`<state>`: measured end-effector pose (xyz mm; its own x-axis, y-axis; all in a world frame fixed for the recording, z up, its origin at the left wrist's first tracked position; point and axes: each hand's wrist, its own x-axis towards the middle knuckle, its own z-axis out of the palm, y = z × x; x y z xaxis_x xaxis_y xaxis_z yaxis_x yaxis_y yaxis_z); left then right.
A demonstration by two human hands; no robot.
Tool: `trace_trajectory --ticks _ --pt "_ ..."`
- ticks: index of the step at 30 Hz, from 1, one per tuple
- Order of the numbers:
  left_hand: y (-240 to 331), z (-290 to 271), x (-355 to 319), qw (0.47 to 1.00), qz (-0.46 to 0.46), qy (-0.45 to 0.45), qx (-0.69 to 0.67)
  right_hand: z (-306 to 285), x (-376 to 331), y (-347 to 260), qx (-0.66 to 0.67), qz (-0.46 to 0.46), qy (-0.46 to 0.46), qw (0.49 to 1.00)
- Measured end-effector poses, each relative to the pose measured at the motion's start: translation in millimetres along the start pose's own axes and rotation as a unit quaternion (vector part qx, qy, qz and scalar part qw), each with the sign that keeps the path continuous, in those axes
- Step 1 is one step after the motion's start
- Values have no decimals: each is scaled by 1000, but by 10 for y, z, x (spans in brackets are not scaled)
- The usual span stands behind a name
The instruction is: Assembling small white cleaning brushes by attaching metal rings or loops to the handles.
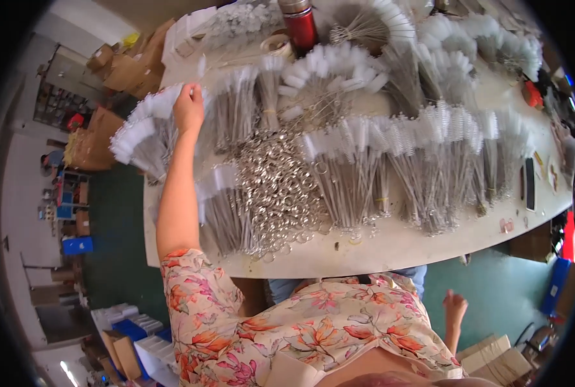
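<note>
My left hand [189,108] is stretched out over the left part of the table, its fingers pinched together. A white bristle tip [201,66] shows just beyond the fingertips; whether the fingers hold it, I cannot tell. Beside that hand fans a bunch of thin wire brushes [139,132] with white bristle heads. More bundled brushes [236,106] lie to its right. A heap of shiny metal rings [278,184] spreads at mid-table, between brush bundles [220,213] and a long row of brushes [423,168]. Off the table at lower right, my right hand [455,306] is curled closed, with nothing visible in it.
At the far side stand a red flask [299,29] and a roll of tape [276,45]. A dark flat object [529,184] lies near the table's right end. Cardboard boxes [97,138] are stacked left of the table; white and blue boxes [155,351] stand at lower left.
</note>
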<state>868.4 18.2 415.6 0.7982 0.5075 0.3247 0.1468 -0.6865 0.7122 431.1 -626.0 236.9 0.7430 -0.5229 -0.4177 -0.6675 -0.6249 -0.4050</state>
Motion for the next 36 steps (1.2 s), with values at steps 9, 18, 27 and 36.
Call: trace_trajectory --ticks 9,18,27,36 --pt "-627 371 31 958 55 -220 178 -895 248 -4140 105 -542 39 833" --pt "-458 352 -268 961 160 -144 173 611 1571 -6142 -68 -545 -32 835" --pt "-531 312 -66 973 117 -172 96 540 1373 -6268 -204 -467 -2 861" --pt "-141 189 -75 963 136 -162 170 -905 2034 -6166 275 -524 128 796"
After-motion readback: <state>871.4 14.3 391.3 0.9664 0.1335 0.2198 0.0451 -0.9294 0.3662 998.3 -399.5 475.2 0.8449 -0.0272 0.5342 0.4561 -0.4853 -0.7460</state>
